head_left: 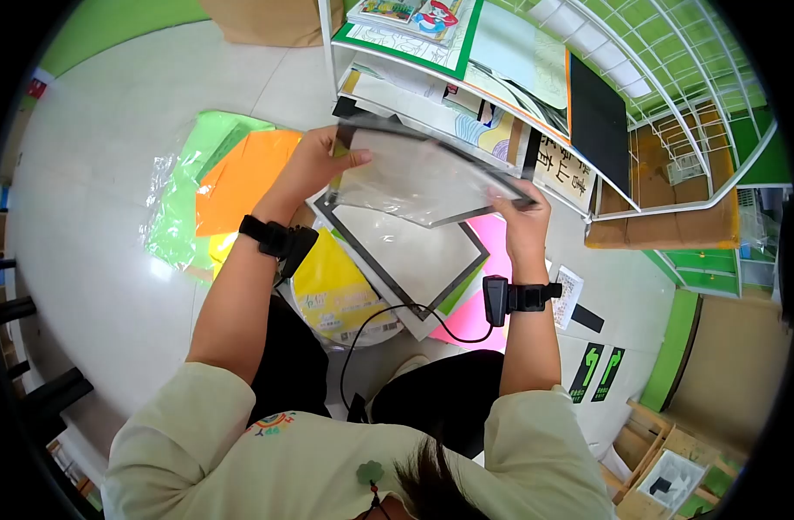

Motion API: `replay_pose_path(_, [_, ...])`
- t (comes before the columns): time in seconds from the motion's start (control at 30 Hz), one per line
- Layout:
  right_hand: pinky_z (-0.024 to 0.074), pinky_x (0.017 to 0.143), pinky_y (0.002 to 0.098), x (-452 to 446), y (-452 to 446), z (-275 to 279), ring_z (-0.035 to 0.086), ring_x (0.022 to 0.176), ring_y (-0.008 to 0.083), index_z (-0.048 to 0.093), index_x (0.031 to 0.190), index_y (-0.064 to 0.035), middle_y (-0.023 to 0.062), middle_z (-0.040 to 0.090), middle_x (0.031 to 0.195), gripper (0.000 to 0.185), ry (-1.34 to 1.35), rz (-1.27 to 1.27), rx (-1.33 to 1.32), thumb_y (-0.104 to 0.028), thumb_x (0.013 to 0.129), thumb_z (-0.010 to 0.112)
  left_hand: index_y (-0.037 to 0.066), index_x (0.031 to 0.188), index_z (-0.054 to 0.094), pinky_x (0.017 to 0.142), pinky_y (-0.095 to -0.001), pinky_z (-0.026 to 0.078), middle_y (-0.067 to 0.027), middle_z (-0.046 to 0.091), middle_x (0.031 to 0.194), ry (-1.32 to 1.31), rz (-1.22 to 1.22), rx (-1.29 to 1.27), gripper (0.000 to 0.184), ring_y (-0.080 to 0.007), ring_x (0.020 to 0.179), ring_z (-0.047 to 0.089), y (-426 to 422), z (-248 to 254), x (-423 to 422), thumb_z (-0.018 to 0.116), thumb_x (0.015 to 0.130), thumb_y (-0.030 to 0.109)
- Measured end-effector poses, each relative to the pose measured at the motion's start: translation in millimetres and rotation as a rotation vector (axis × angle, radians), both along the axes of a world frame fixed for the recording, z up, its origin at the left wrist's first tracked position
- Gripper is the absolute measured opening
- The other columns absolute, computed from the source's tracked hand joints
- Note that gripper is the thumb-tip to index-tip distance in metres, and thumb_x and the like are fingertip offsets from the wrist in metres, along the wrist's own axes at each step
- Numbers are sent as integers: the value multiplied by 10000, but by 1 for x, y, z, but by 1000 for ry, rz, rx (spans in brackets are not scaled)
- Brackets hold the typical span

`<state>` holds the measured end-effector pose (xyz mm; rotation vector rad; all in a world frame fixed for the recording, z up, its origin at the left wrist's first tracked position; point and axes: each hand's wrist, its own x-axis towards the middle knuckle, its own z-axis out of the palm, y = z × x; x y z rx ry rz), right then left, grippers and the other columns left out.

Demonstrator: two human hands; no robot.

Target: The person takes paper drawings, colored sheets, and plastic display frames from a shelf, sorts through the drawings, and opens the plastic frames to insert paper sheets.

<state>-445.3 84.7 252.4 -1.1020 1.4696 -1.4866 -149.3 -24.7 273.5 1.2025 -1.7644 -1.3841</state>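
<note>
My left hand [320, 165] grips the left edge of a clear sheet with a dark border [405, 178], its thumb lying on the front. The opposite edge is pinched in my right hand [525, 221]. Held tilted and slightly blurred, the sheet is raised over a similar dark-bordered frame [405, 251] lying on a pile on the floor. Under and around that frame are a yellow plastic-wrapped pack [332, 282] and pink paper [490, 232].
To the left lie an orange sheet [241, 182] and a green wrapped pack [176, 208]. A white rack [613, 204] with pictures and boards stands ahead. A brown cardboard box [665, 230] is at the right. Green arrow signs [587, 373] mark the floor.
</note>
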Motion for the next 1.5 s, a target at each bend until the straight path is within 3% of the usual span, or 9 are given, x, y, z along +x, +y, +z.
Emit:
replay_pose_path(0.07, [473,668,217,5,1,-2,589,773,88,664,924,1,44,655,860,220,-4,-9,-33,-40,733,762,16,854,603,659,-225,418,34,571,743,80,10,-29,173,-58,710,494,-2,-3,-3,705,822,153])
replay_pose_path(0.17, [473,696,233,3,2,4,594,807,97,648,976,6,54,657,896,274,156,-98,84,-28,728,759,26,866,613,666,-220,417,34,580,747,168,3,-28,144,-54,718,495,0,-8,-6,698,823,134])
replay_pose_path(0.33, [435,902,338,19,8,38,561,1030,230,580,1124,-23,124,577,1135,481,599,-152,-261,-77,689,778,23,895,628,686,-221,426,24,606,776,126,30,1,145,-60,737,513,-2,-7,-7,701,818,122])
replay_pose_path(0.43, [431,909,343,20,12,51,557,1046,248,578,1116,-16,133,575,1118,474,760,-99,-364,-80,688,774,16,898,630,692,-224,427,19,616,789,173,29,-4,151,-63,739,516,-6,-12,-7,704,814,118])
replay_pose_path(0.57, [425,806,331,21,13,55,549,872,219,586,1109,-36,83,604,919,468,828,-183,-270,-97,685,775,19,911,637,709,-213,448,17,629,803,201,26,41,146,-62,776,544,-7,-18,-12,706,806,92])
replay_pose_path(0.73, [328,816,366,31,12,68,511,796,205,651,812,-53,26,570,749,288,1272,-77,-292,-252,653,788,8,919,638,716,-227,462,-5,630,851,298,-29,-89,140,-87,791,566,-2,-22,-29,690,790,19])
replay_pose_path(1.03, [339,798,362,59,21,83,494,797,228,659,839,-43,51,591,786,258,1239,-134,-33,-249,717,754,30,913,637,718,-290,484,-79,634,902,253,-192,-569,270,-238,832,603,25,-2,-60,677,674,-90])
replay_pose_path(1.33, [372,813,343,53,16,68,546,884,254,635,816,-45,57,611,919,133,1110,-130,-326,-24,695,688,34,921,637,731,-310,498,-85,628,913,194,-110,-781,310,-262,853,609,25,2,-60,665,641,-94])
replay_pose_path(1.5, [426,710,339,59,19,74,582,793,272,614,822,-24,90,630,938,155,1076,-98,-514,32,681,642,36,919,633,709,-301,504,-86,626,906,182,-73,-780,315,-264,837,616,25,2,-58,662,634,-95])
